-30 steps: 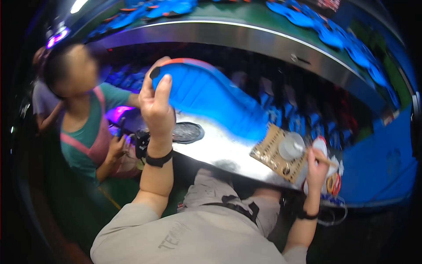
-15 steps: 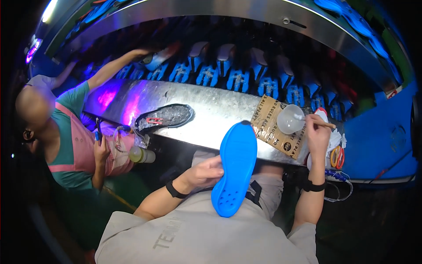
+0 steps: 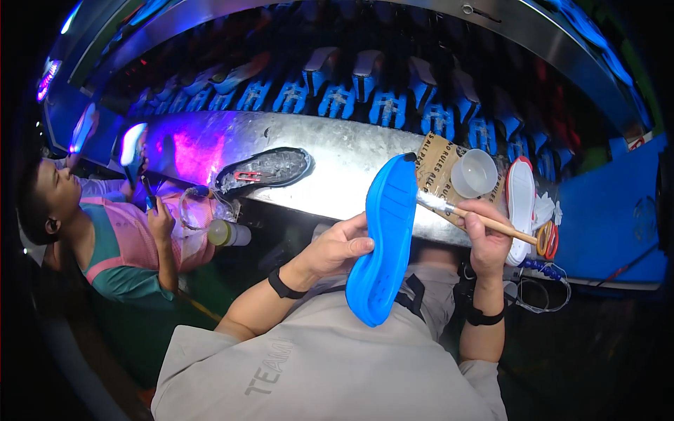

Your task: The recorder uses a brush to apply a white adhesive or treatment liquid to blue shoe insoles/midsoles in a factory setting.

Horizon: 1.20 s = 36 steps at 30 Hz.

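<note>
My left hand (image 3: 342, 247) grips a blue shoe sole (image 3: 390, 235) by its left edge, thumb on the near face. The sole is tilted, toe end up, over my lap. My right hand (image 3: 484, 235) is closed round the wooden handle of a brush (image 3: 500, 224). Its pale bristles are close to the sole's right edge near the toe; whether they touch I cannot tell. Beyond the brush, a translucent plastic cup (image 3: 474, 173) stands on a printed cardboard sheet (image 3: 437, 168). A white sole with a red rim (image 3: 520, 203) lies right of the cup.
A dark shoe-shaped tray (image 3: 264, 172) lies on the metal bench (image 3: 337, 144). Behind it runs a rack of blue shoe parts (image 3: 337, 102). Scissors (image 3: 546, 238) with orange handles lie at the right. At the left, a co-worker (image 3: 119, 231) in a pink apron holds a tool.
My right hand has brought the brush from the cup down and left to the sole. The sole has turned more edge-on. The co-worker's raised arm has drawn back from the rack with a sole.
</note>
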Available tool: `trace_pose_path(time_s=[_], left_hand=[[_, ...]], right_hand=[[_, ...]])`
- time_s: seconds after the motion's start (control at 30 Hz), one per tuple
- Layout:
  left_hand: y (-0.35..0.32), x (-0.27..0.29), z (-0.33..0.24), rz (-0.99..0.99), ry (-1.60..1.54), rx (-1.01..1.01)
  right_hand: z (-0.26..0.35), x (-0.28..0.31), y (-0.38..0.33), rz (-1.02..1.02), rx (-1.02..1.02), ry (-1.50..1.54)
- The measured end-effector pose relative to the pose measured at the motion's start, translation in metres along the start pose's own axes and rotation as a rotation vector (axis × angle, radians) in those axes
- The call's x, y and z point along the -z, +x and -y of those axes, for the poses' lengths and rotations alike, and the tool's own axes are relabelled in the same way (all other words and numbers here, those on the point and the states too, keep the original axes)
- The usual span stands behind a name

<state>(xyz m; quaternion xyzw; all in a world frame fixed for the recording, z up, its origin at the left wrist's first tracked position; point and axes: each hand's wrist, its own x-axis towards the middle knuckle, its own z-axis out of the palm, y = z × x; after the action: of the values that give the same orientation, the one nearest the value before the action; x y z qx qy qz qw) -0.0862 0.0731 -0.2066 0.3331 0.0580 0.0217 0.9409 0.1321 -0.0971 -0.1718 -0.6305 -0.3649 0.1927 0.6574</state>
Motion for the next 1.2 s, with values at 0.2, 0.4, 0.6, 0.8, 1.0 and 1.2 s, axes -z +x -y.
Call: trace_pose_path(time_s=[0.2, 0.4, 0.6, 0.8, 1.0, 1.2], left_hand=[[0.002, -0.005, 0.002, 0.008, 0.005, -0.011], [0.000, -0.006, -0.001, -0.039, 0.008, 0.011], [-0.003, -0.014, -0.009, -0.076, 0.136, 0.056], [-0.002, -0.006, -0.012, -0.008, 0.175, -0.028], [-0.002, -0.008, -0.015, -0.077, 0.237, -0.102], [0.002, -0.009, -0.021, -0.071, 0.225, -0.101]], right_hand=[[-0.004, 0.000, -0.003, 0.034, 0.084, -0.162], [0.003, 0.001, -0.004, 0.078, 0.040, -0.149], [-0.002, -0.005, 0.005, -0.077, 0.080, -0.113], [0.008, -0.004, 0.002, 0.074, 0.122, -0.162], [0.021, -0.006, -0.002, 0.225, 0.247, -0.177], [0.028, -0.004, -0.006, 0.261, 0.238, -0.147]])
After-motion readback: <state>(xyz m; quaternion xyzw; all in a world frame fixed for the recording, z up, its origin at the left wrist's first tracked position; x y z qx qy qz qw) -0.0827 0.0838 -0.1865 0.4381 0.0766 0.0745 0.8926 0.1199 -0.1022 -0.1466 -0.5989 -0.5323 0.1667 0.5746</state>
